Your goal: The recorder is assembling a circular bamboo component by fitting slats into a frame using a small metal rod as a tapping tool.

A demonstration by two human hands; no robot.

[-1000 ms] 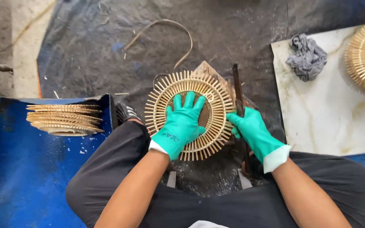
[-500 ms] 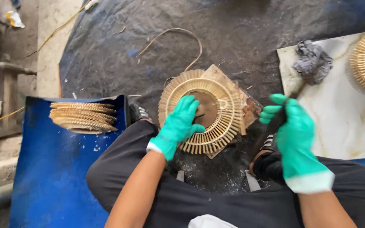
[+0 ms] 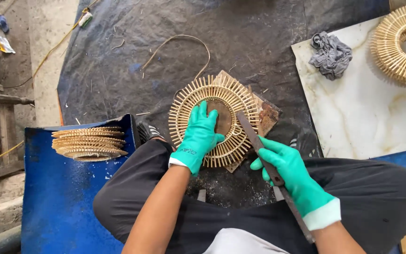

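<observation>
round woven rattan ring flat on board, long dark blade across its rim

Ground: dark tarpaulin over concrete floor; white marble slab right; blue sheet left; wooden bench at edge; daylight.

Around the sunburst rattan ring, you had open tarp beyond it. A loose rattan strip arced just past its far edge, the stack of rings blocked its left, the marble slab its right.
</observation>
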